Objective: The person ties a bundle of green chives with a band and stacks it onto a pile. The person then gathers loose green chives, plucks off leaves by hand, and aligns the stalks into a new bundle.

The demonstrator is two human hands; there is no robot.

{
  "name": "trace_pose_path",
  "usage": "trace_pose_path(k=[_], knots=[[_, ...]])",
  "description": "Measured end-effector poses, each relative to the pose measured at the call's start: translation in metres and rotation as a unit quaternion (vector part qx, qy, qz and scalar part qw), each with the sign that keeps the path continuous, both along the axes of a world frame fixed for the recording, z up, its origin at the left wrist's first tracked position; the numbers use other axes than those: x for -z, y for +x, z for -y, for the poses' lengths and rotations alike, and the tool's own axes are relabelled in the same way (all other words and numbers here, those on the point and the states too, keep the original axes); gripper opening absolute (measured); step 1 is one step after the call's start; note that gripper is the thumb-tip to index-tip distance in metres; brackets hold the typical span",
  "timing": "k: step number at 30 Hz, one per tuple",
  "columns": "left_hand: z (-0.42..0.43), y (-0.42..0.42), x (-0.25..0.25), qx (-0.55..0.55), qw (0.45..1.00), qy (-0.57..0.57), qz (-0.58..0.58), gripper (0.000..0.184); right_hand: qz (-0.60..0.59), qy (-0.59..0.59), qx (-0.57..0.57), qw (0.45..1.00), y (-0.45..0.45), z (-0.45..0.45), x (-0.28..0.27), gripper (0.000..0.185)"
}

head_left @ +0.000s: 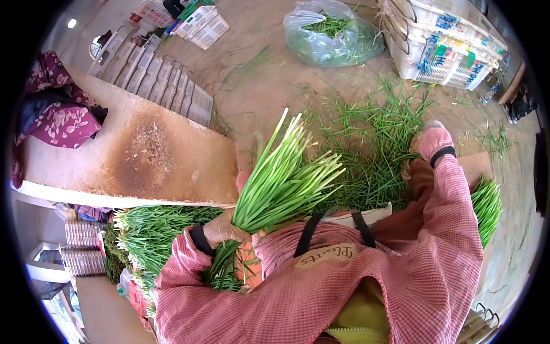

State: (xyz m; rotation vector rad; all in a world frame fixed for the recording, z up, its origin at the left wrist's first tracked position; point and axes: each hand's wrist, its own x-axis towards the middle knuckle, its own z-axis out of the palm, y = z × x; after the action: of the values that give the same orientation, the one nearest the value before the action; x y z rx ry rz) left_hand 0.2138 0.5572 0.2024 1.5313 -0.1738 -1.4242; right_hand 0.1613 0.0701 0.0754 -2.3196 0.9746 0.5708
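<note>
My left hand [225,230] is closed round a large bunch of garlic chives [275,189]. The pale cut ends fan out up and to the right, while dark leaf tips hang below the fist. Over on the right, my right hand [431,131] is stretched forward above loose green leaves [378,149] scattered on the floor. Its fingers are too unclear to show whether it holds anything. A thick pile of chives [154,235] lies beside my left forearm. Another bundle [486,209] rests to the right of my right sleeve.
A stained white slab [189,166] stands at the left, with patterned purple cloth [63,114] at its far end. White plastic crates [166,83] line up behind it. More stacked crates [441,51] stand at the upper right, near a clear bag [332,43] of greens.
</note>
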Motion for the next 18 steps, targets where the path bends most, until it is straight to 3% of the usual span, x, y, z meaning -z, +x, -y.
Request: trace_pose_path(k=[2, 3, 4, 6, 7, 9, 10, 11, 12, 13, 15, 17, 18], knots=[[0.003, 0.003, 0.001, -0.031, 0.999, 0.020, 0.040, 0.050, -0.160, -0.223, -0.087, 0.958, 0.013, -0.008, -0.008, 0.077], [0.004, 0.002, 0.004, -0.031, 0.999, 0.022, 0.035, 0.050, -0.057, -0.282, -0.145, 0.947, 0.008, -0.048, -0.035, 0.090], [0.007, 0.003, 0.008, -0.015, 0.998, 0.024, 0.058, 0.049, 0.071, -0.217, -0.164, 0.960, 0.002, -0.079, -0.051, 0.093], [0.017, 0.002, 0.009, 0.011, 0.994, 0.024, 0.106, 0.045, 0.174, -0.085, -0.292, 0.936, 0.009, -0.124, -0.071, 0.094], [0.023, -0.001, 0.007, 0.016, 0.994, 0.029, 0.105, 0.045, 0.231, -0.082, -0.340, 0.908, 0.018, -0.147, -0.059, 0.090], [0.033, -0.005, 0.001, 0.010, 0.994, 0.052, 0.094, 0.037, 0.150, 0.087, -0.420, 0.891, 0.033, -0.179, -0.072, 0.073], [0.033, -0.003, 0.000, -0.019, 0.999, 0.042, 0.005, 0.037, 0.247, 0.143, -0.422, 0.860, 0.038, -0.189, -0.042, 0.062], [0.032, -0.002, 0.000, -0.021, 0.999, 0.041, 0.008, 0.037, 0.340, 0.198, -0.423, 0.816, 0.042, -0.201, -0.012, 0.052], [0.031, -0.001, 0.000, -0.003, 0.999, 0.033, 0.030, 0.039, 0.260, 0.143, -0.454, 0.840, 0.033, -0.199, -0.050, 0.042], [0.028, 0.000, 0.000, 0.012, 0.998, 0.026, 0.050, 0.041, 0.365, 0.095, -0.465, 0.801, 0.032, -0.204, -0.022, 0.039], [0.025, 0.003, 0.001, 0.003, 0.999, 0.032, -0.001, 0.043, 0.420, 0.108, -0.446, 0.783, 0.024, -0.200, -0.020, 0.035], [0.029, 0.002, -0.003, 0.072, 0.993, 0.026, 0.091, 0.044, 0.431, 0.287, -0.283, 0.807, 0.029, -0.195, 0.016, 0.032], [0.029, 0.002, -0.005, 0.088, 0.987, 0.028, 0.128, 0.045, 0.328, 0.102, -0.377, 0.860, 0.024, -0.170, -0.022, 0.037]])
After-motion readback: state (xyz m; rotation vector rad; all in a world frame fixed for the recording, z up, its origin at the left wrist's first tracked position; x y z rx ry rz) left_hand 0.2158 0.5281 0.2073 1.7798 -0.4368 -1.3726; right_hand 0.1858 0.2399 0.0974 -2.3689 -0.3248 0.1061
